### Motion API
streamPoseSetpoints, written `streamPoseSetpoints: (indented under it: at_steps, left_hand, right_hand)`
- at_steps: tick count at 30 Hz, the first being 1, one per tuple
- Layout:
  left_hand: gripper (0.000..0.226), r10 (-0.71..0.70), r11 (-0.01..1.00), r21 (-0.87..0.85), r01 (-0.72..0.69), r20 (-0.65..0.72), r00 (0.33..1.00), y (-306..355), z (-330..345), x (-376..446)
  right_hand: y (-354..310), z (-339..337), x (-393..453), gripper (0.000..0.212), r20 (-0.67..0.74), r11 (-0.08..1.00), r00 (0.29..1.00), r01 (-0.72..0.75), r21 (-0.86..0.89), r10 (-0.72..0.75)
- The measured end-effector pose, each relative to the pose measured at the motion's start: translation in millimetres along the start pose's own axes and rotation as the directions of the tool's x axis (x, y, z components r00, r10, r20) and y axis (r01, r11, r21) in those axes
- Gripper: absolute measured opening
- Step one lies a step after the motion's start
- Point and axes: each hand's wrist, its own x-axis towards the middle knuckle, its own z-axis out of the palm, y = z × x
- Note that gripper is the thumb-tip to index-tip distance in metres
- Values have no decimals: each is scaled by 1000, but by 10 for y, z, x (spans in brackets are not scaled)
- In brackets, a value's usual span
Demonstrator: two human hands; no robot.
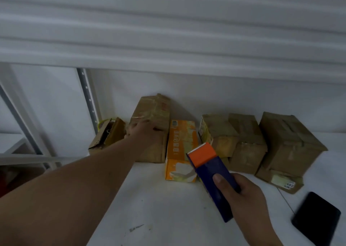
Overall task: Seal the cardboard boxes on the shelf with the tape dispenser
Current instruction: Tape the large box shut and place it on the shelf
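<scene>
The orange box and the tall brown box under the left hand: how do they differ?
The orange box is bright and printed with white characters; the tall brown box is plain, creased cardboard. The orange box lies low and narrow, while the brown box stands higher. The left hand rests on the brown box; nothing touches the orange one. Both sit side by side on the white shelf, toward the back wall.
</scene>
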Motion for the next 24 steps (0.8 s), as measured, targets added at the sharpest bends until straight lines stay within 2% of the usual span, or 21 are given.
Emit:
streamPoseSetpoints:
  at_steps: [3, 7, 11, 19, 22, 24]
  left_hand:
    - [30, -5, 989, -145, -1, -41, 999, 68, -28, -10]
    - [27, -64, 960, -277, 39, -80, 995, 87, -84, -113]
    - [15, -124, 852, -523, 36, -134, 983, 3, -118, -80]
    - [22, -230, 694, -717, 64, -137, 963, -94, -188, -447]
    - [22, -246, 703, -708, 63, -159, 956, -105, -221, -746]
    - [22, -239, 669, -741, 55, -144, 960, -127, -214, -998]
  right_hand:
    - [15, 44, -27, 21, 8, 1000, 1000, 5, 0, -5]
    - [47, 68, -45, 20, 17, 1000, 1000, -13, 12, 12]
    - [70, 70, -61, 21, 6, 1000, 1000, -6, 13, 6]
    - [77, 60, -146, 23, -8, 999, 1000, 4, 34, -4]
    - [71, 57, -236, 25, -16, 999, 1000, 10, 44, -10]
    - [39, 49, -314, 25, -23, 999, 1000, 16, 52, -15]
